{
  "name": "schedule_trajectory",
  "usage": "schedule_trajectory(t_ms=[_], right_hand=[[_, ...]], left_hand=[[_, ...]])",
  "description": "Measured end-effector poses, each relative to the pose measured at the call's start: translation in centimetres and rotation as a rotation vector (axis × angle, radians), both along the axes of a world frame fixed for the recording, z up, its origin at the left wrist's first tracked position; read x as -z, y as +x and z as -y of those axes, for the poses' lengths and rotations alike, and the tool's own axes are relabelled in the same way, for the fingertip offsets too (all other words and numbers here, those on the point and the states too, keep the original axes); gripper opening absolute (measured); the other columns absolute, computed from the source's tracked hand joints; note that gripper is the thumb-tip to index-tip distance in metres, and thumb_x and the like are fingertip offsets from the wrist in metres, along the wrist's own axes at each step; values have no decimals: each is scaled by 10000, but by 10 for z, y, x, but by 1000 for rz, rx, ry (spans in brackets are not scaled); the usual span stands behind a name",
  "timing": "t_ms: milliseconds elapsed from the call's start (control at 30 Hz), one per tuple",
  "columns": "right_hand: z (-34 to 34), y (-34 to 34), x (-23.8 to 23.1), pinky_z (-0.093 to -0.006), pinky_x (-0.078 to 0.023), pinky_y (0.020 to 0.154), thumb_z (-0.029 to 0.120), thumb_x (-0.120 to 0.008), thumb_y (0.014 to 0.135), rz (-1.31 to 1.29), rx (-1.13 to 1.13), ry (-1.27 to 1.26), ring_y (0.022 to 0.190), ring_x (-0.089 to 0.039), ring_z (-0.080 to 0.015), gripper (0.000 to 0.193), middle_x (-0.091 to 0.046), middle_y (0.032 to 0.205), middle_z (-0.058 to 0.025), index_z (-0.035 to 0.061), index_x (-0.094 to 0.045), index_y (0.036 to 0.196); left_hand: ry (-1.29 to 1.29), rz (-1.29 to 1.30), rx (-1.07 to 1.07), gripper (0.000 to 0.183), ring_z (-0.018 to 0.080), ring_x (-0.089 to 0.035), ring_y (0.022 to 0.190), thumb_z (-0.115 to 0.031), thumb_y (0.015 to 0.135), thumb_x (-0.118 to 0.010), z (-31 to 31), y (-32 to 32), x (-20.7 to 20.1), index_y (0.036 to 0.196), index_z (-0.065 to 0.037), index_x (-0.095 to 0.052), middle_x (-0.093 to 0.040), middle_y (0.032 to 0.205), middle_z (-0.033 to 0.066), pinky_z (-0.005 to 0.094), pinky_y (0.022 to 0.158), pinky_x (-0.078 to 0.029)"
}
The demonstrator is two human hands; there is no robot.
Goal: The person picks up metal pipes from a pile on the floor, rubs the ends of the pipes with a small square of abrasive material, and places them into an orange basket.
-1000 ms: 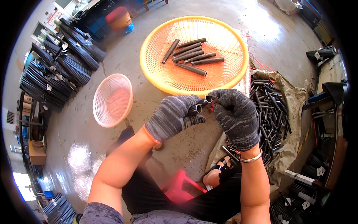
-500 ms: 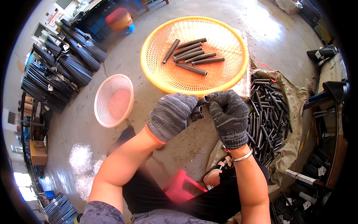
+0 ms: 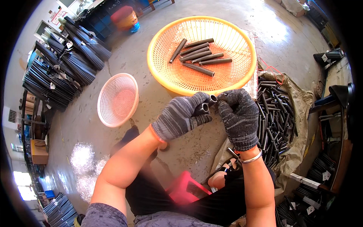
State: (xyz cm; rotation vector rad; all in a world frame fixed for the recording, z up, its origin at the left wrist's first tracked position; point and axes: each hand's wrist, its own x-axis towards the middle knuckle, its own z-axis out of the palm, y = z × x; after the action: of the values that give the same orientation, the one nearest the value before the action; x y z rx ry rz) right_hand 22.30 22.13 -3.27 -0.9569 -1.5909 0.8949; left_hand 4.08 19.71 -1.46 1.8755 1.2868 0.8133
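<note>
My left hand [image 3: 174,116], in a grey striped knit glove, is closed around short dark tubes [image 3: 204,108]; two of their round open ends face up beside the thumb. Close by on the right, my gloved right hand [image 3: 240,119] is bent shut, its fingertips near those tube ends. From below its wrist pokes a tube end [image 3: 232,152], which seems to belong to a tube in that palm; the glove hides the rest. Just beyond both hands stands a wide orange-yellow plastic basket [image 3: 153,72] with several dark tubes [image 3: 200,53] lying in it.
A heap of dark tubes [image 3: 274,125] lies on a tan sack [image 3: 304,102] at the right. A small pink basket [image 3: 107,102] stands on the floor at left. Bundled long rods [image 3: 53,81] lean at the far left. Clear plastic wrap [image 3: 83,159] and a red stool [image 3: 185,187] are near my legs.
My right hand has drawn slightly right, away from the left. The left hand has turned so the tube ends show more. The whole view has shifted a little.
</note>
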Motion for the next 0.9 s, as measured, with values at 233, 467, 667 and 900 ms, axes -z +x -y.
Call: schedule_trajectory(t_ms=[233, 467, 667, 900], right_hand=[[-2, 4, -1, -250, -480, 638, -44, -652, 791, 94, 4, 80, 666, -582, -86, 105, -620, 754, -46, 23, -621, 866], [-1, 8, -12, -265, -504, 672, -58, -630, 813, -345, -93, -230, 728, -599, -118, 112, -641, 835, -50, 31, -593, 869], [-27, 49, -16, -244, -497, 674, -22, -626, 840, -792, -30, -337, 732, -583, -116, 73, -646, 884, -61, 38, -585, 848], [-41, 60, 5, -245, -498, 755, -17, -639, 840, -135, 130, -144, 814, -577, -89, 76, -656, 923, -53, 16, -585, 882]], left_hand=[[-812, 379, 174, 318, 94, -610, 771, -88, 841, -694, -1, -7, -13, 1139, -15, -615, -685, 938, 24, 280, 696, -514], [-692, 128, 310, 340, 113, -588, 904, -27, 829, -648, -7, -10, 2, 1165, 1, -601, -663, 1008, 56, 274, 844, -487], [-636, 103, 266, 397, 98, -545, 931, -14, 827, -650, -7, -24, 16, 1214, -35, -567, -621, 1006, 45, 257, 838, -463], [-608, 370, 181, 626, 65, -473, 830, 17, 841, -627, -6, -27, 26, 1403, -83, -369, -519, 1104, 9, 223, 745, -453]])
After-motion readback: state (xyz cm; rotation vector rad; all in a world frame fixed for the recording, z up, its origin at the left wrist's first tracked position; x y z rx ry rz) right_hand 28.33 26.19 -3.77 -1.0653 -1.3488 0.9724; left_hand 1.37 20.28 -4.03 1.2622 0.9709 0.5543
